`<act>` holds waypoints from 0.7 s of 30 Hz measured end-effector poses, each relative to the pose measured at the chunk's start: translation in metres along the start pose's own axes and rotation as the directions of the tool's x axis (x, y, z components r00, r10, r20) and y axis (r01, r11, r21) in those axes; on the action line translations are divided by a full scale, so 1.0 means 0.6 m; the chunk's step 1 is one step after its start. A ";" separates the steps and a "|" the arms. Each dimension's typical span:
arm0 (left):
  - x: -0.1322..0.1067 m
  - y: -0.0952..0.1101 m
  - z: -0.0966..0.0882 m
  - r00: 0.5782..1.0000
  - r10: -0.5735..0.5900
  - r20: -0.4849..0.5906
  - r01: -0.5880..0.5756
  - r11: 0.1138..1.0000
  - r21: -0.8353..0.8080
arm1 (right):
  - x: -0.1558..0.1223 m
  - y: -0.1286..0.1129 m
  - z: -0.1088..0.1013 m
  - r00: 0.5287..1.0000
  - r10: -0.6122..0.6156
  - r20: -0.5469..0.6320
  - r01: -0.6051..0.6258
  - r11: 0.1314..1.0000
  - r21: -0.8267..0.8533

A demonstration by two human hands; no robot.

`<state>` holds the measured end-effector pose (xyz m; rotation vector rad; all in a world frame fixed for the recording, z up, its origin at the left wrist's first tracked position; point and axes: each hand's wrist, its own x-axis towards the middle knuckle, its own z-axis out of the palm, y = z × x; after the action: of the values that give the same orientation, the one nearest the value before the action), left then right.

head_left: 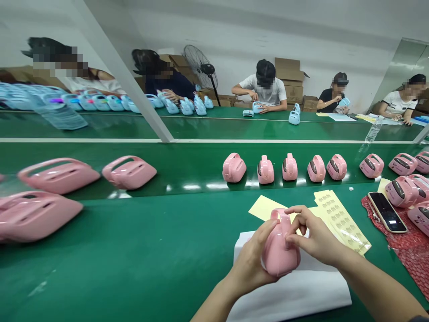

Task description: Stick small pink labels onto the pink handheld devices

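A rounded pink plastic device with a loop handle is held above white paper at the front of the green table. My left hand wraps round its left side and underside. Against the right side of the handle, my right hand has its fingers bent and thumb drawn in, touching the device. Whatever may lie between those fingertips is hidden. Yellow sticker sheets lie beyond and right of my right hand, and another yellow sheet is partly behind the device.
Several pink devices stand along the green conveyor, with larger-looking ones at left. A phone lies on red bubble wrap at right. Across the line, several people work with light blue devices. A slanted white post rises at left.
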<state>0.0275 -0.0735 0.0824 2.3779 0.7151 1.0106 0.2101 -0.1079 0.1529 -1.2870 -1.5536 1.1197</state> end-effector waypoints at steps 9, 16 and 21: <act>0.004 0.004 -0.002 1.000 -0.018 -0.016 0.018 1.000 -0.007 | -0.002 -0.006 -0.003 0.994 -0.106 0.022 0.108 0.984 -0.142; -0.004 -0.012 0.018 0.979 -0.140 -0.150 0.108 0.973 -0.206 | -0.005 0.032 0.012 0.873 -0.482 -0.080 0.406 0.807 -0.428; -0.003 -0.003 0.011 0.976 -0.192 -0.100 0.171 0.967 -0.190 | -0.021 0.058 0.025 0.817 -0.569 -0.096 0.409 0.688 -0.600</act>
<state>0.0311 -0.0747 0.0764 2.0712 0.8306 1.0935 0.2069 -0.1195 0.1146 -1.1906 -1.9213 0.1128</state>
